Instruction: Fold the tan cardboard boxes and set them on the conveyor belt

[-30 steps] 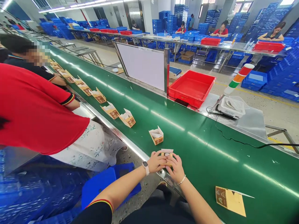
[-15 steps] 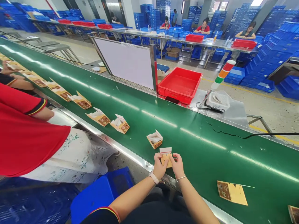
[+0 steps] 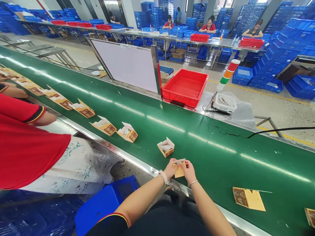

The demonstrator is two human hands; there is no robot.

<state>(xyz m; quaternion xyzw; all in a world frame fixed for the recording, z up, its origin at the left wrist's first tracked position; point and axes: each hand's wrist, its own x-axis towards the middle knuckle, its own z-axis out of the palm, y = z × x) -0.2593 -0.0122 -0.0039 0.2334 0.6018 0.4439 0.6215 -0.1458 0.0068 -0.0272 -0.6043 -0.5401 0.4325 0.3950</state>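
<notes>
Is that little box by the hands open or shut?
Open: the small cardboard box on the green conveyor belt has its flap standing up, and white paper shows inside.

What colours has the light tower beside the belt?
The light tower is red, orange, green and white, top down; the head view shows it.

Green conveyor belt (image 3: 211, 170), open cardboard boxes (image 3: 165, 147) in row (flaps up), flat carton blank (image 3: 248, 199) alongside.

No words can be read anywhere. The brown printed panels on the cartons (image 3: 168, 151) are too small to make out.
</notes>
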